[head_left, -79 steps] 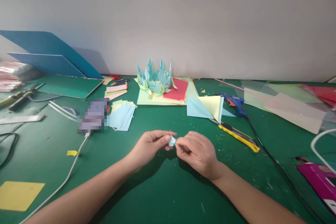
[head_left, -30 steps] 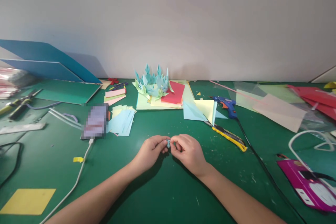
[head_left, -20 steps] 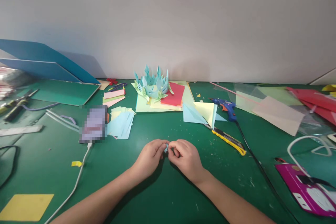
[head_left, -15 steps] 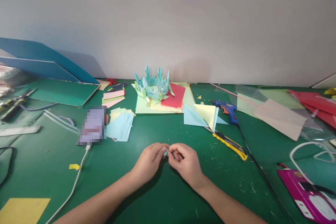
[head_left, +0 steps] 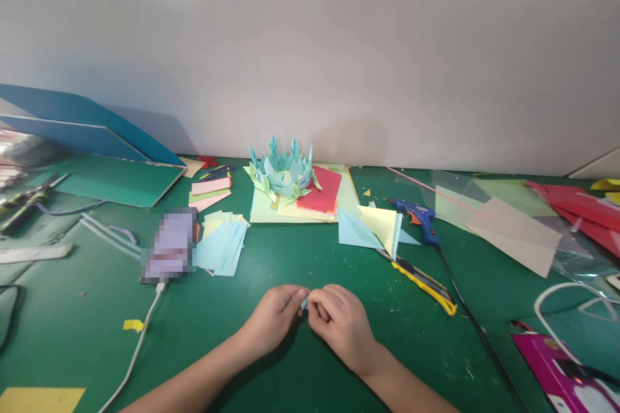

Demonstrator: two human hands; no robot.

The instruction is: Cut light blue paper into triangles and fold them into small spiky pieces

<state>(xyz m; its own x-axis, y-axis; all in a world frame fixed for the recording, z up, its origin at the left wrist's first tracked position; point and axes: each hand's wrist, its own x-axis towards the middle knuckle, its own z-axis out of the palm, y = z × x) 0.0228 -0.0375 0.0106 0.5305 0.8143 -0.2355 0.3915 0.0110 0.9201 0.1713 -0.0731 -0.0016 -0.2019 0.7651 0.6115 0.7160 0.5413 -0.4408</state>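
Note:
Low over the middle of the green table, my left hand (head_left: 278, 314) pinches a small folded piece of blue paper (head_left: 305, 302), most of it hidden by the fingers. My right hand (head_left: 339, 326) is closed at the same piece, its fingertips pressed together at the right edge. Beyond both hands stands a ring-shaped origami crown (head_left: 282, 171) of blue and pale green folded parts, resting on a stack of coloured sheets. Loose blue paper slips (head_left: 225, 248) lie off to the left. Folded blue and yellow sheets (head_left: 371, 229) stand to the right.
A yellow utility knife (head_left: 426, 287) and a blue glue gun (head_left: 421, 219) with its black cord lie at right. A charging phone (head_left: 170, 245) lies at left. Further right are a pink paper sheet (head_left: 516, 235) and a magenta power strip (head_left: 557, 368). A pale partition (head_left: 310, 64) closes the back.
The camera has tilted up, so everything sits lower in view and the room beyond the partition appears. My hands stay together on the blue paper, with slight finger movement.

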